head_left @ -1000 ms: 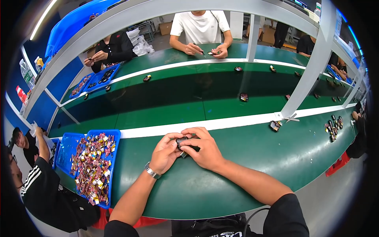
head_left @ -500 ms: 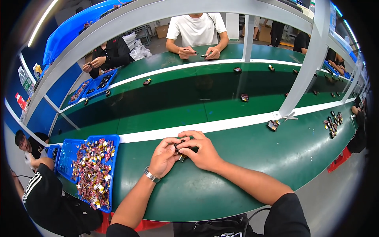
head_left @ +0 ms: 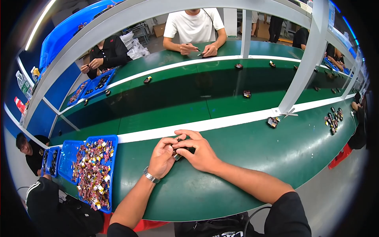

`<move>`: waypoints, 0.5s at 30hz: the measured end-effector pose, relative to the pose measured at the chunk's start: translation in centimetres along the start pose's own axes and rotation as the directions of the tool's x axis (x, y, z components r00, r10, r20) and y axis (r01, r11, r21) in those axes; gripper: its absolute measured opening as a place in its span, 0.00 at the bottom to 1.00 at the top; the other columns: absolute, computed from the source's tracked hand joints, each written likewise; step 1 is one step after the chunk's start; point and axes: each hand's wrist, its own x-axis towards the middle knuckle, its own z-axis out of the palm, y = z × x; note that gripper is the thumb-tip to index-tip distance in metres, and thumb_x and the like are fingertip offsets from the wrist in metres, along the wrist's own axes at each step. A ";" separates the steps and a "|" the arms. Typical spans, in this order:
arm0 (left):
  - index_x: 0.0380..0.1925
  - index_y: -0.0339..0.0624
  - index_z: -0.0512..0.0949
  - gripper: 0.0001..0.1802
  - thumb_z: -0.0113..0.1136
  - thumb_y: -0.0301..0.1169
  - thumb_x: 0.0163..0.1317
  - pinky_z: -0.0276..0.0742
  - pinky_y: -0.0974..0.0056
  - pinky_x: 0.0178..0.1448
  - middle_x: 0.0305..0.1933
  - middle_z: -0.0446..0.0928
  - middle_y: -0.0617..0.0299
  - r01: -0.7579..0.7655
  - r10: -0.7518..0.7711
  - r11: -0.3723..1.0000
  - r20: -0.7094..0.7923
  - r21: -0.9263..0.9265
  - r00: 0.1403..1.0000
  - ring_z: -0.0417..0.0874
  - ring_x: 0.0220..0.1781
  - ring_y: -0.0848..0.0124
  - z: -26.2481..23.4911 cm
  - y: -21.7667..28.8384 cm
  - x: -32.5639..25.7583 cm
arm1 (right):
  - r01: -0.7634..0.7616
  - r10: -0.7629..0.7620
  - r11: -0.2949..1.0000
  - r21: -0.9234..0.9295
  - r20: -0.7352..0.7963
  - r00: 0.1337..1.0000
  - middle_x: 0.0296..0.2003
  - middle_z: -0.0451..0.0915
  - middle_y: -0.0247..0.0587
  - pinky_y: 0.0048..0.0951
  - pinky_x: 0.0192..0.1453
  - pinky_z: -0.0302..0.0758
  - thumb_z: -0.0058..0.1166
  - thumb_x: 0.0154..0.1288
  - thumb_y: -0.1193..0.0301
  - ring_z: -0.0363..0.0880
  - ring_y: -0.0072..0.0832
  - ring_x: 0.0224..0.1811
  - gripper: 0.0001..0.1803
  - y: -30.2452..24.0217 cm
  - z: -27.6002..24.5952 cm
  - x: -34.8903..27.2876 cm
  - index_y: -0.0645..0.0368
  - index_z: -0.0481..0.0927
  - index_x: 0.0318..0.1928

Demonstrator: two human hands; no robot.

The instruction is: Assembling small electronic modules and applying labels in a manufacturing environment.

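Observation:
My left hand (head_left: 161, 158), with a metal-banded watch (head_left: 151, 175) on its wrist, is closed around a small black part (head_left: 177, 156) above the green worktop. From the other side my right hand (head_left: 200, 153) grips the same part, thumb and fingers bent over it. The fingers cover most of it; a dark body and a shiny edge show between them, and its exact kind cannot be made out. Left of my hands, a blue tray (head_left: 115, 162) holds a heap of small pinkish pieces with white and yellow bits (head_left: 93, 173).
A black unit (head_left: 272, 122) lies by the grey frame post (head_left: 294, 85); a cluster of similar units (head_left: 333, 120) is farther right. Beyond the white rail (head_left: 154, 133) more units sit on the green belt (head_left: 154, 118). Co-workers sit opposite and at the left.
Both hands stay together on the part, which has turned slightly between the fingers. The co-worker at the left has lowered an arm. A unit on the belt has shifted a little right.

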 end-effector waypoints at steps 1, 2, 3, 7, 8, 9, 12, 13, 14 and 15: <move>0.53 0.43 0.71 0.12 0.52 0.31 0.73 0.71 0.54 0.66 0.68 0.68 0.47 -0.019 0.019 1.000 0.001 -0.023 1.000 0.73 0.65 0.61 0.3 -0.1 0.0 | 0.024 -0.024 1.000 0.001 -0.010 1.000 0.58 0.77 0.37 0.36 0.63 0.72 0.62 0.61 0.74 0.70 0.36 0.62 0.09 0.0 -0.1 0.0 0.54 0.87 0.43; 0.52 0.43 0.71 0.11 0.52 0.32 0.73 0.72 0.53 0.66 0.68 0.68 0.47 -0.039 0.039 0.998 0.001 -0.045 0.999 0.73 0.65 0.60 0.5 -0.2 0.1 | 0.049 -0.049 0.999 0.002 -0.021 0.999 0.58 0.76 0.38 0.36 0.62 0.72 0.62 0.61 0.74 0.70 0.37 0.62 0.09 0.0 -0.1 0.0 0.54 0.87 0.43; 0.52 0.43 0.71 0.11 0.52 0.32 0.73 0.72 0.53 0.66 0.68 0.68 0.47 -0.036 0.036 0.999 -0.001 -0.040 0.999 0.73 0.65 0.60 0.4 -0.1 0.1 | 0.050 -0.049 0.999 0.008 -0.023 0.999 0.58 0.76 0.38 0.36 0.62 0.72 0.62 0.61 0.74 0.70 0.37 0.62 0.09 -0.2 0.0 -0.1 0.54 0.87 0.43; 0.51 0.44 0.71 0.11 0.54 0.32 0.72 0.72 0.50 0.66 0.68 0.69 0.47 -0.034 0.035 0.998 0.013 -0.051 0.999 0.73 0.65 0.57 0.2 0.2 0.1 | 0.096 -0.102 0.993 -0.070 -0.075 0.992 0.57 0.76 0.40 0.36 0.60 0.73 0.62 0.60 0.74 0.71 0.38 0.61 0.08 -0.7 0.1 -0.2 0.56 0.87 0.41; 0.50 0.46 0.70 0.11 0.56 0.31 0.71 0.71 0.50 0.67 0.67 0.69 0.47 -0.023 0.023 0.998 0.006 -0.063 1.000 0.72 0.66 0.57 0.2 0.2 0.1 | 0.123 -0.133 0.987 -0.107 -0.083 0.988 0.57 0.76 0.40 0.37 0.59 0.74 0.62 0.60 0.74 0.71 0.38 0.60 0.08 -0.6 0.1 -0.1 0.56 0.87 0.40; 0.50 0.46 0.70 0.11 0.56 0.31 0.71 0.71 0.50 0.67 0.67 0.69 0.47 -0.020 0.020 0.998 0.008 -0.062 1.000 0.72 0.66 0.57 0.2 0.3 0.1 | 0.122 -0.131 0.987 -0.107 -0.087 0.988 0.57 0.76 0.40 0.37 0.59 0.74 0.62 0.60 0.74 0.71 0.38 0.60 0.08 -0.6 0.1 -0.2 0.56 0.87 0.40; 0.50 0.45 0.71 0.11 0.56 0.31 0.71 0.72 0.49 0.67 0.66 0.70 0.47 -0.001 0.001 0.998 -0.003 -0.059 1.000 0.73 0.65 0.57 0.2 0.3 0.2 | 0.108 -0.116 0.990 -0.088 -0.086 0.990 0.56 0.77 0.41 0.36 0.58 0.74 0.62 0.59 0.75 0.72 0.39 0.59 0.08 -0.3 0.0 -0.2 0.56 0.87 0.40; 0.51 0.44 0.71 0.11 0.54 0.31 0.71 0.73 0.51 0.65 0.66 0.70 0.47 -0.013 0.013 0.998 0.004 -0.055 1.000 0.74 0.64 0.57 0.2 0.2 0.2 | 0.102 -0.109 0.992 -0.078 -0.092 0.990 0.56 0.77 0.41 0.36 0.58 0.75 0.62 0.59 0.75 0.73 0.39 0.58 0.07 -0.2 0.1 -0.2 0.56 0.87 0.39; 0.51 0.43 0.72 0.10 0.52 0.30 0.72 0.74 0.52 0.63 0.66 0.70 0.47 -0.025 0.025 0.998 0.011 -0.050 1.000 0.76 0.62 0.57 0.2 0.1 0.2 | 0.096 -0.103 0.993 -0.069 -0.098 0.990 0.55 0.77 0.41 0.36 0.58 0.75 0.62 0.59 0.75 0.73 0.39 0.58 0.07 -0.1 0.1 -0.2 0.56 0.87 0.39; 0.51 0.43 0.72 0.10 0.52 0.30 0.72 0.74 0.52 0.63 0.66 0.70 0.47 -0.025 0.026 0.998 0.010 -0.050 1.000 0.76 0.62 0.57 0.1 0.0 0.2 | 0.096 -0.103 0.993 -0.068 -0.096 0.990 0.55 0.77 0.41 0.36 0.58 0.75 0.62 0.59 0.75 0.73 0.39 0.58 0.07 -0.1 0.1 -0.2 0.56 0.87 0.39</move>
